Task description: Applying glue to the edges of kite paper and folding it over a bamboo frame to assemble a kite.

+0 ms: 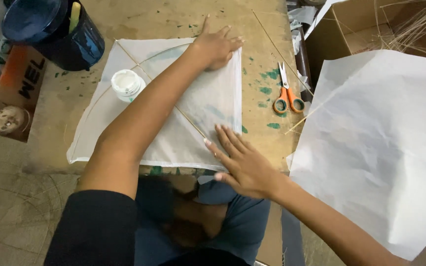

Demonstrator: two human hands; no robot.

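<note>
Left hand: my left hand lay flat and wide open, palm down, on the far right corner of the kite; it gripped nothing, the fingers spread toward the board's far edge.
Right hand: my right hand was also open, fingers stretched out, pressing the near right edge of the kite, close to where the stick's lower end came out; it held nothing.
Kite: a white paper square lay turned like a diamond on the board, right in front of my knees, its near edge at the board's rim.
Stick: a thin straight stick ran slantwise across the paper from the far left corner toward my right hand; my left forearm crossed over it.
Bow: a curved sliver arched across the far half of the kite.
Jar: a small white jar stood on the paper, left of my forearm.
Scissors: orange-handled scissors lay on the board just right of the kite, apart from it.
Can: a dark blue can stood at the far left.
Sheets: loose white sheets lay well to my right.
</note>
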